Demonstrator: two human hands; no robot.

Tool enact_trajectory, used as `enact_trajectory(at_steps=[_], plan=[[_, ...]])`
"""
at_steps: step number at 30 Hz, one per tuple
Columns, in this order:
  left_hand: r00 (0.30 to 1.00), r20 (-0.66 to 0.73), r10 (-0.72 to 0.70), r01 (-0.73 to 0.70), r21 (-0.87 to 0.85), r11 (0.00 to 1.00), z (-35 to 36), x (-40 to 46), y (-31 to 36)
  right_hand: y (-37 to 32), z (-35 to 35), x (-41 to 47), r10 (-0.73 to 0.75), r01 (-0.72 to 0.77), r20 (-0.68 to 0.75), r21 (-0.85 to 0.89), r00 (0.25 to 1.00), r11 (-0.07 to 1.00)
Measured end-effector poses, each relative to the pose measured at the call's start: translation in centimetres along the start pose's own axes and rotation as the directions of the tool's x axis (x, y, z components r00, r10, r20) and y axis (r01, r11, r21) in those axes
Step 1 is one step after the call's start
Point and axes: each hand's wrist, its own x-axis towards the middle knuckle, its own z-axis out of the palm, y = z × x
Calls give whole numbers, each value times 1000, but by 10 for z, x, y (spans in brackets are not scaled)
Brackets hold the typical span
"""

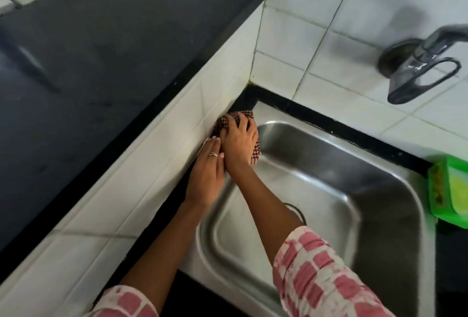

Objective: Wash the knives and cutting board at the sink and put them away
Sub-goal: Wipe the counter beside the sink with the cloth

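Pink-and-white patterned sleeves [319,276] sit lowest in the head view, with both forearms reaching up over a stainless steel sink [329,190]. At the sink's far left corner, the right hand [239,139] lies on top of a red checked cloth [235,117], its fingers spread and curled down into the fabric, gripping it against the white tiled ledge [141,154]. Just beside it, touching it, the left hand [207,167] rests with fingers straight and pressed together, a ring on one finger; its fingertips reach the cloth's edge. No knife or cutting board can be made out. A blurred metal tap [420,63] juts from the tiled wall, and a green container [448,190] sits at the sink's right rim. Dark countertop [88,50] fills the left.
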Motion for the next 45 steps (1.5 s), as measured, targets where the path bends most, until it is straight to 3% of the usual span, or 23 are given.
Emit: enact_trajectory(at_steps=[9,15,17,19,21,23,26,30,32,34,39,42,45], plan=[[980,152,127,-153,177,972,44,91,2,40,-22,103,17,-19,-15,-132,1000,991],[960,223,167,-205,159,966,54,121,3,79,-38,74,308,-329,-182,-99,934,939],[962,208,177,-210,149,966,56,126,3,104,-57,68,397,-404,-189,4,898,915],[960,224,168,-203,144,969,56,128,2,138,-78,60,517,-451,-266,274,814,850],[959,222,174,-208,142,968,57,125,1,172,-102,41,628,-442,-384,471,677,764],[957,221,188,-223,144,964,57,127,2,201,-123,25,680,-471,-504,492,532,732],[962,205,181,-210,132,969,60,135,2,226,-132,19,737,-655,-607,431,299,621],[958,213,193,-224,134,965,68,143,-1,233,-117,35,696,-739,-685,351,216,575],[957,222,188,-222,136,966,71,143,-2,234,-115,42,777,-735,-598,435,196,520],[963,187,195,-222,133,966,72,142,-1,227,-110,45,807,-739,-546,445,225,506],[967,159,201,-219,109,970,70,140,3,198,-86,53,672,-626,-611,342,418,701],[969,157,192,-209,102,973,69,141,4,171,-69,65,533,-495,-600,248,597,833],[970,169,175,-193,97,976,68,141,5,129,-47,82,329,-301,-503,138,799,943]])
